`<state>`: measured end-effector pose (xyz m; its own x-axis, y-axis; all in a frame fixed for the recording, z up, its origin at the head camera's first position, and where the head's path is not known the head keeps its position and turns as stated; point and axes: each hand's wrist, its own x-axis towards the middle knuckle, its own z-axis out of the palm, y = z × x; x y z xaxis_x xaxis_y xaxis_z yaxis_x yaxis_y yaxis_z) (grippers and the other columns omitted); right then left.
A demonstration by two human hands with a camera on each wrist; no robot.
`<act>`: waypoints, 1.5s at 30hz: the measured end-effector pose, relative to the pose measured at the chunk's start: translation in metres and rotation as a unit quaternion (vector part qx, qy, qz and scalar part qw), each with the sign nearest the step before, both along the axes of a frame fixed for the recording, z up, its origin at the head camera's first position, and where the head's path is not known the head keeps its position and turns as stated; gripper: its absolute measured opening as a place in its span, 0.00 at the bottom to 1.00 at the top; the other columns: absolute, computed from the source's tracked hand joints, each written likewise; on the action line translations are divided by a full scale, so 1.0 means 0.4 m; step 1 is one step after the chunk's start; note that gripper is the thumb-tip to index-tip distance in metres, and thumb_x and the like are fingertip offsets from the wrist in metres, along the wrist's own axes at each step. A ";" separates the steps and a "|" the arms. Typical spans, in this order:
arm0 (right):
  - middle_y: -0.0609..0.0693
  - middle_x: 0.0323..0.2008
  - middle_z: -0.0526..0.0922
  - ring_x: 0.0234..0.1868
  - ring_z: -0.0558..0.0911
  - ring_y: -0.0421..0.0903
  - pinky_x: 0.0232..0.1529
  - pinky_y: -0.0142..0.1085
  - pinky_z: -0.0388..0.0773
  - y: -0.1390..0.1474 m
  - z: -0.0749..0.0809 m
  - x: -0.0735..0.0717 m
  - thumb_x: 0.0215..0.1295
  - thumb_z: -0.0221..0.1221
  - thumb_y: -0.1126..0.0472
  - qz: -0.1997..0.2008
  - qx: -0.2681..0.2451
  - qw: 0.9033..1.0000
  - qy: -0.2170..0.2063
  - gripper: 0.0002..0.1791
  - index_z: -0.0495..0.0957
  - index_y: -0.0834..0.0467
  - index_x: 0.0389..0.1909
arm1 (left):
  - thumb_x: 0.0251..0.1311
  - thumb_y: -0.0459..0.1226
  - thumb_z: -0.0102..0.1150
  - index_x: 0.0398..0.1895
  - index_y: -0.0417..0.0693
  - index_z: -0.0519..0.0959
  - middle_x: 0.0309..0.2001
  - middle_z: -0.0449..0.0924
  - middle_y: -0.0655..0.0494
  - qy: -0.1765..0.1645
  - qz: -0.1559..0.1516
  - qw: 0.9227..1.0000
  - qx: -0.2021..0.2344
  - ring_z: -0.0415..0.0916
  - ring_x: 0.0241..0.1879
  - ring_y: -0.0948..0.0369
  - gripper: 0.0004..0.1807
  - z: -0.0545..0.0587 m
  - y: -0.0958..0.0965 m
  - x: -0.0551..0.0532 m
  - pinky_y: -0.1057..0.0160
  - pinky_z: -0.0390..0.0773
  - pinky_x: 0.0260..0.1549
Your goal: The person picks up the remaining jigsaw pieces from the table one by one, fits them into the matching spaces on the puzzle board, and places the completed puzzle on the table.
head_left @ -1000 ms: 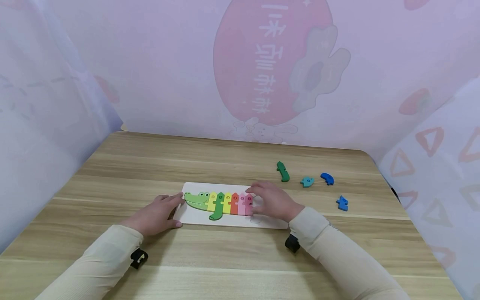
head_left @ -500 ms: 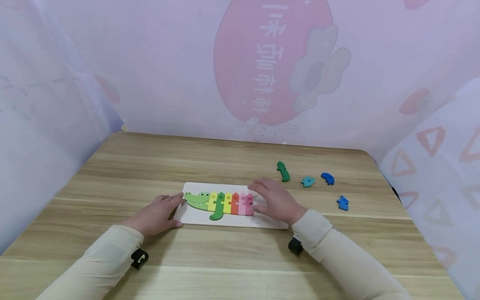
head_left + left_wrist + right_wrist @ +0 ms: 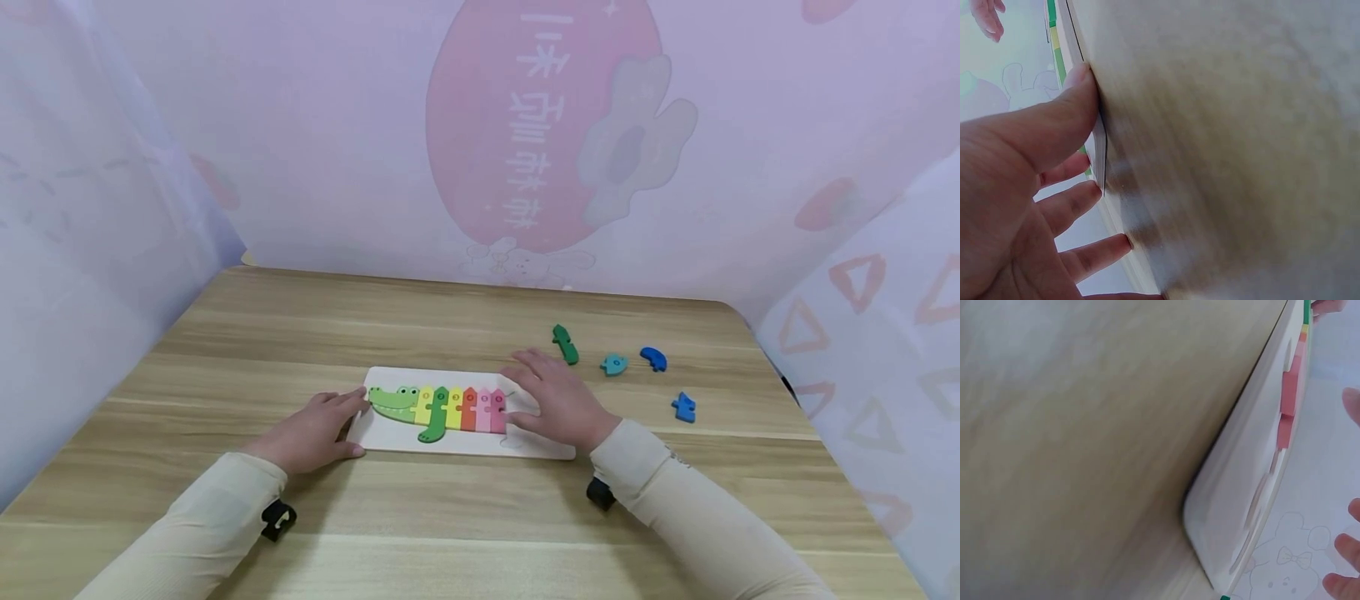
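Note:
A white puzzle board [image 3: 450, 445] lies on the table, bearing a crocodile puzzle: a green head piece [image 3: 393, 401] and a row of numbered yellow, green, red and pink body pieces. My left hand [image 3: 318, 429] rests at the board's left end, its thumb touching the near edge and its fingers spread, fairly straight, at the side, as the left wrist view shows. Over the board's right part hovers my right hand [image 3: 564, 402], fingers spread and holding nothing. In the right wrist view its fingertips are apart from the board and the pink pieces [image 3: 1289, 394].
Loose pieces lie right of the board on the wooden table [image 3: 420, 517]: a dark green one [image 3: 566, 344], a teal one [image 3: 614, 364], a dark blue curved one [image 3: 654, 359] and a blue one [image 3: 684, 407]. A printed curtain [image 3: 337, 142] hangs behind the table.
My right hand has lifted off the last pink piece and shifted slightly right and away, its fingers spreading. The left hand stays at the board's left end. The pieces have not moved.

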<state>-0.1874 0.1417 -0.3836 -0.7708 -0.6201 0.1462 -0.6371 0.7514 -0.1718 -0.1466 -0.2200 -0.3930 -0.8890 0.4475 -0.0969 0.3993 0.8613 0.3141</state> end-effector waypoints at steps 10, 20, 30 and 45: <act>0.56 0.71 0.61 0.73 0.56 0.58 0.69 0.54 0.56 0.028 -0.008 -0.017 0.60 0.62 0.40 0.010 0.009 1.000 0.012 0.37 0.66 0.51 0.68 | 0.55 0.44 0.68 0.60 0.39 0.72 0.68 0.61 0.35 -0.003 0.006 1.000 0.002 0.61 0.62 0.33 0.31 0.000 0.003 0.001 0.38 0.67 0.57; 0.55 0.72 0.60 0.73 0.57 0.57 0.70 0.53 0.56 0.056 -0.011 -0.037 0.59 0.63 0.40 0.012 0.013 1.000 0.024 0.38 0.67 0.51 0.67 | 0.55 0.44 0.68 0.59 0.39 0.73 0.68 0.62 0.35 -0.007 0.005 1.000 0.001 0.61 0.62 0.33 0.31 0.005 0.006 0.004 0.38 0.67 0.57; 0.57 0.71 0.61 0.72 0.58 0.59 0.68 0.56 0.57 0.080 -0.009 -0.049 0.59 0.63 0.42 0.022 0.007 0.999 0.029 0.37 0.68 0.54 0.67 | 0.55 0.43 0.68 0.59 0.40 0.73 0.69 0.60 0.36 -0.011 0.011 1.000 0.001 0.61 0.63 0.34 0.30 -0.001 0.004 0.005 0.37 0.66 0.57; 0.59 0.71 0.61 0.71 0.58 0.62 0.67 0.57 0.59 0.106 0.004 -0.061 0.60 0.64 0.44 0.011 0.020 0.999 0.037 0.38 0.67 0.56 0.67 | 0.55 0.43 0.69 0.57 0.39 0.73 0.68 0.62 0.35 0.002 0.003 1.000 0.003 0.62 0.62 0.33 0.29 -0.003 -0.001 0.011 0.38 0.67 0.57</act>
